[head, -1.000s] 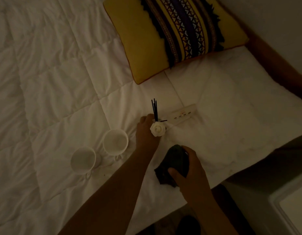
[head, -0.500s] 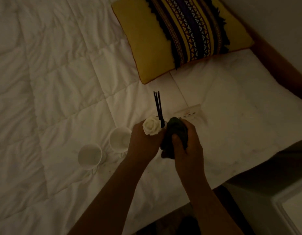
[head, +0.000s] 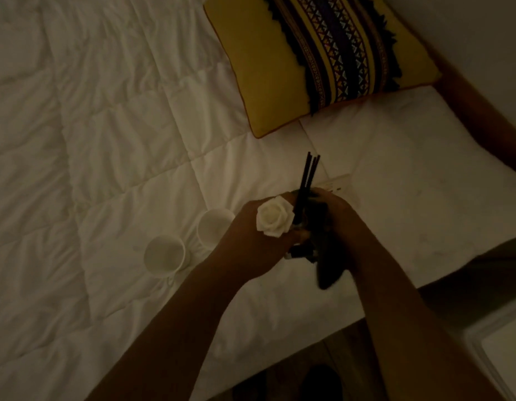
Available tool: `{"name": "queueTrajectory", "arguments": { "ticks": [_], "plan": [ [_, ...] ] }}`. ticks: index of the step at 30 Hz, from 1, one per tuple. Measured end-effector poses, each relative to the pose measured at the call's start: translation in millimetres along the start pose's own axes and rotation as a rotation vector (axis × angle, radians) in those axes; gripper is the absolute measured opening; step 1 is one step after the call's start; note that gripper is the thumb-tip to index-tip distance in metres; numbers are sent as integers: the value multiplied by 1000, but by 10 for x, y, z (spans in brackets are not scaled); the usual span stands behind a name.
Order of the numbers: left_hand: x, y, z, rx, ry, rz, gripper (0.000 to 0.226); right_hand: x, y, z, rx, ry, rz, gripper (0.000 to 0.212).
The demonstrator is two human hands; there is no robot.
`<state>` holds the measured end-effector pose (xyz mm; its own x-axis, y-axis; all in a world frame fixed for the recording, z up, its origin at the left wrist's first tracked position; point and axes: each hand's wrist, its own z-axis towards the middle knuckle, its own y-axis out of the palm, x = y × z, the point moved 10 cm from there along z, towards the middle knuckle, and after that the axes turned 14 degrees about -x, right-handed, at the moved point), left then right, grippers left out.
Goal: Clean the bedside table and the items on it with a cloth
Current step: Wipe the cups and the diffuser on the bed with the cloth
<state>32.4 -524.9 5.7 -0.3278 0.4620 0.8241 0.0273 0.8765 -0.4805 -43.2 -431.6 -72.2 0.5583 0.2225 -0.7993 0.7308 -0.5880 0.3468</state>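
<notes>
My left hand (head: 248,241) grips a small reed diffuser with black sticks (head: 307,180) and a white rose (head: 274,216), lifted above the white bed (head: 106,169). My right hand (head: 342,224) presses a dark cloth (head: 327,270) against the diffuser's right side; the bottle itself is mostly hidden between hands and cloth. Two white cups (head: 164,254) (head: 213,227) stand on the quilt just left of my left hand. A white power strip (head: 339,182) peeks out behind my right hand.
A yellow cushion (head: 265,68) with a dark patterned stripe lies at the head of the bed. A white bedside table corner (head: 502,351) shows at the lower right, with dark floor beside the bed edge. A wooden headboard (head: 482,117) runs along the right.
My left hand lifted the diffuser off the quilt. My right hand brought the cloth up from the bed and against the diffuser.
</notes>
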Motion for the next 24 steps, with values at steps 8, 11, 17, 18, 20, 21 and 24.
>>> {"name": "queueTrajectory", "arguments": {
  "ticks": [8, 11, 17, 18, 20, 21, 24],
  "plan": [
    [-240, -167, 8, 183, -131, -62, 4, 135, 87, -473, 503, -385, -111, 29],
    [-321, -203, 21, 254, -194, 64, 9, 241, 205, -508, 558, -408, -116, 34],
    [-498, -267, 73, 363, -224, -98, 11, 268, 336, -478, 593, -417, -244, 35],
    [-509, -286, 67, 379, -209, -128, 14, 272, 345, -461, 586, -396, -300, 33],
    [-568, -311, 79, 408, -179, -196, 18, 387, 358, -355, 524, -283, -361, 25],
    [-613, -315, 92, 425, -170, -243, 17, 465, 389, -306, 465, -225, -321, 19],
    [-674, -302, 179, 446, -127, -317, 17, 650, 443, -336, 400, -144, -317, 18]
  ]
}}
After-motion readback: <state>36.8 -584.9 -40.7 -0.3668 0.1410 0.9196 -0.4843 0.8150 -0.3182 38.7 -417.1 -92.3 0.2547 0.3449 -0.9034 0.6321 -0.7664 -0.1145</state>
